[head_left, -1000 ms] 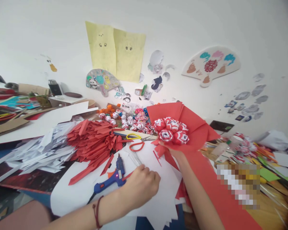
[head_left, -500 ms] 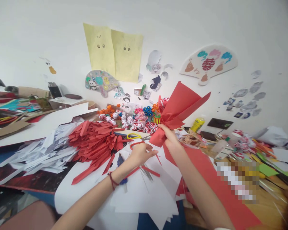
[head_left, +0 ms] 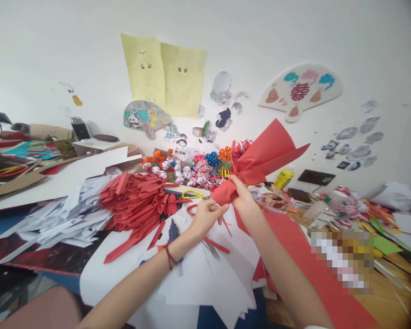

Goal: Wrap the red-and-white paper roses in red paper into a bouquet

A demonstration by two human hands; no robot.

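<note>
My right hand [head_left: 243,196] grips the gathered neck of a red paper-wrapped bouquet [head_left: 267,153], which tilts up to the right. Red and white flowers [head_left: 242,147] show at its upper left. Just below the bouquet's lower end is my left hand [head_left: 208,215], its thumb and fingers close together; whether something small is between them is hidden. A dark red cord circles the left wrist. Under the hands lie white paper sheets [head_left: 188,278], a blue glue gun [head_left: 173,230] and red strips. Yellow-handled scissors [head_left: 192,194] lie behind my left hand.
Piles of folded red strips [head_left: 137,201] and white strips [head_left: 65,219] spread at the left. Finished paper flowers [head_left: 202,171] stand at the back, beside a yellow bottle [head_left: 284,177]. A long red sheet [head_left: 304,260] runs beneath my right forearm.
My left hand has moved up and right toward the bouquet's lower end, and its fingers have drawn together. The bouquet has tipped further to the right in my right hand.
</note>
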